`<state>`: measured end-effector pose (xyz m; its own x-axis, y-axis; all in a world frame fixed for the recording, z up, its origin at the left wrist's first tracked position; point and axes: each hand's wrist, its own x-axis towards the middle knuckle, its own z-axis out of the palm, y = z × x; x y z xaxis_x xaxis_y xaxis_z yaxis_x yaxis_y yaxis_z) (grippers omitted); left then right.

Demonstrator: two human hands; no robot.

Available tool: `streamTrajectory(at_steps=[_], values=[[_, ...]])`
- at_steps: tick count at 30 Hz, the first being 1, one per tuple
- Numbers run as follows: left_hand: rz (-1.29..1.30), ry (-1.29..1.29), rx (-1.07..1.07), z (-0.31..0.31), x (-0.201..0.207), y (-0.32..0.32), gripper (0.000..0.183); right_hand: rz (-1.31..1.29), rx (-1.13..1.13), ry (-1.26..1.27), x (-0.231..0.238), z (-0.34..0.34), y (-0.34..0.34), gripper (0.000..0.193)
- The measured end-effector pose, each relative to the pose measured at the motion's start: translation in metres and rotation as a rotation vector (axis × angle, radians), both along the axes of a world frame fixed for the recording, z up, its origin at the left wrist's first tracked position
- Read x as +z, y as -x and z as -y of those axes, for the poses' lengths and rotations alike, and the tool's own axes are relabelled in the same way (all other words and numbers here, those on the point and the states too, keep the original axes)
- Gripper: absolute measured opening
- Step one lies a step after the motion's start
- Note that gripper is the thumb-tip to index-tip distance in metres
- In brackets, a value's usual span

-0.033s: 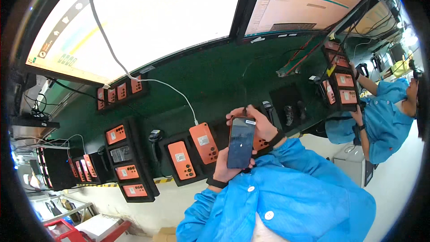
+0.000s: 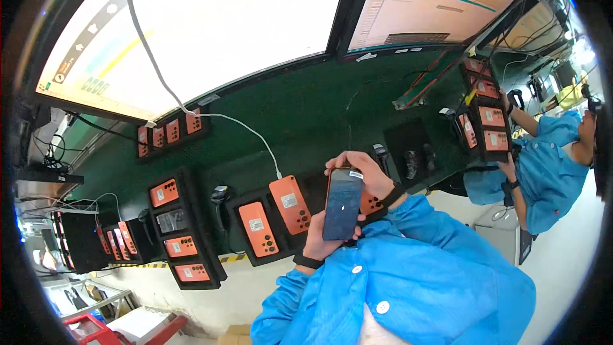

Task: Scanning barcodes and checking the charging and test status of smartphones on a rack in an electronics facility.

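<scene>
A smartphone (image 2: 343, 207) with a dark, lit screen is tilted up in front of my chest. My left hand (image 2: 317, 239) grips its lower end, thumb along the left edge and fingertips showing at the lower right. Curled around the top end and upper right edge is my right hand (image 2: 370, 176); part of its grip is hidden behind the phone. Left of my hands, an orange phone (image 2: 289, 204) lies back up with a white cable (image 2: 268, 150) plugged into its end. Beside it, another orange phone (image 2: 257, 229) rests in a black tray (image 2: 242, 203).
A black tray (image 2: 205, 259) of several phones stands further left, with a handheld scanner (image 2: 220, 207) beside it. Large monitors (image 2: 211, 32) line the back of the green bench (image 2: 306, 108). At right, a co-worker in blue (image 2: 549, 160) handles a phone tray (image 2: 480, 117).
The fingers of my right hand have shifted slightly at the phone's top edge. Otherwise both hands and the phone stay in nearly the same place.
</scene>
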<state>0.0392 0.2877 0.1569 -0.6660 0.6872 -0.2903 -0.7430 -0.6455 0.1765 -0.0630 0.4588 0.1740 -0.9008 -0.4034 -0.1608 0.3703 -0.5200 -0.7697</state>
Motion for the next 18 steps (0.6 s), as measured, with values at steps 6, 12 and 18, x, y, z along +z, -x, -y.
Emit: streamTrajectory(at_steps=[6, 12, 18], values=[[-0.124, 0.155, -0.038, 0.017, -0.008, 0.004, 0.061, 0.241, -0.363, -0.023, -0.025, -0.013, 0.020, 0.031], [-0.116, 0.128, 0.038, 0.025, -0.002, 0.001, 0.065, 0.272, -0.218, 0.087, -0.055, -0.040, -0.004, 0.028], [-0.104, 0.327, 0.038, 0.006, -0.013, 0.007, 0.055, 0.234, -0.245, 0.042, -0.037, 0.005, -0.054, 0.056]])
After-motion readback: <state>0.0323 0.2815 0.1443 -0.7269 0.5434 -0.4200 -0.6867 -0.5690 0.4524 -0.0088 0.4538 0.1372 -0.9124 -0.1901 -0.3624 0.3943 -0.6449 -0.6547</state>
